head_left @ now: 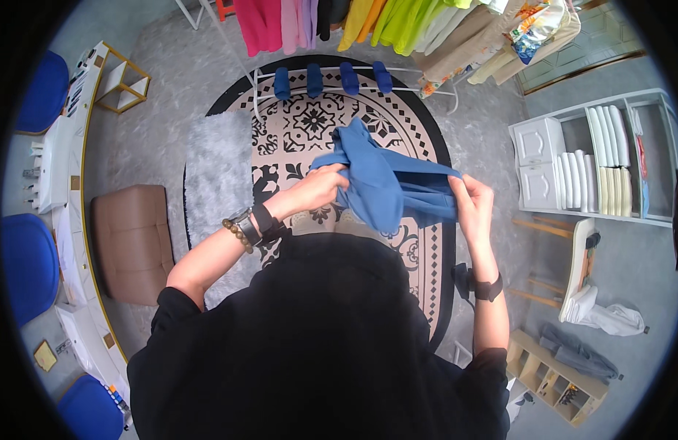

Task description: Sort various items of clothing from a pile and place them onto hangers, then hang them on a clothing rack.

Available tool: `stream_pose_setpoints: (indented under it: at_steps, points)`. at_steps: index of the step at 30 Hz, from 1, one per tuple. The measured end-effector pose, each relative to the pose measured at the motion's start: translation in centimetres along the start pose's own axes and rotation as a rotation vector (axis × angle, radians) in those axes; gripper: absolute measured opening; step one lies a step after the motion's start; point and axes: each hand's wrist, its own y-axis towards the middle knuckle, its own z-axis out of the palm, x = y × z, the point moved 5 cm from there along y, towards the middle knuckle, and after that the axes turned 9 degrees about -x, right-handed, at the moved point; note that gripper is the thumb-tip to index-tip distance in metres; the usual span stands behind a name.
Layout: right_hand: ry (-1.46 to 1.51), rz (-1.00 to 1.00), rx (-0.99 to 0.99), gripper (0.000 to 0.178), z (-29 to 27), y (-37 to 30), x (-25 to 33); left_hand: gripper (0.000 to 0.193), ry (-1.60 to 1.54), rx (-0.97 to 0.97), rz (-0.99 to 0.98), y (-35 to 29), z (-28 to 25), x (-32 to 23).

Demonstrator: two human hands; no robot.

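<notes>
A blue cloth garment point(375, 180) hangs in loose folds between my two hands, in front of my body and above the patterned rug. My left hand point(317, 188) is closed on its bunched left side. At the other end, my right hand point(472, 204) pinches the garment's edge and holds it stretched out to the right. Part of the fabric rises in a peak at the far side. Which kind of garment it is, the folds do not show.
Ahead stands a clothes rack point(262, 95) with colourful garments and blue slippers on its lower bar. A patterned rug point(309, 110) and grey fluffy mat point(218, 161) lie below. Left are a brown ottoman point(133, 242) and long counter point(75, 183); right, a white shelf point(577, 117) and ironing board point(579, 257).
</notes>
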Motion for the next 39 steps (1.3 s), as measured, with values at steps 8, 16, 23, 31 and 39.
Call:
stream_pose_setpoints:
  at_steps: [8,16,23,31,39]
  points:
    - [-0.327,-0.144,0.088,0.031,1.7,-1.4,0.4,0.030,-0.044,0.099,-0.583,-2.3,-0.6,4.0]
    - [-0.356,-0.282,0.162,0.028,3.3,-3.9,2.6,0.086,-1.003,0.286,-1.331,-5.9,3.9,9.1]
    - [-0.295,-0.287,0.113,0.025,2.5,-3.9,3.5,0.026,-0.896,-0.021,-0.911,-3.5,4.2,6.9]
    - [-0.126,-0.067,0.070,0.033,0.4,-3.1,0.8,0.032,-1.112,-0.222,-0.584,-1.9,-0.4,1.9]
    - [0.213,0.162,0.033,0.038,2.1,-1.8,1.7,0.048,0.082,0.253,0.212,-2.6,-0.9,-4.9]
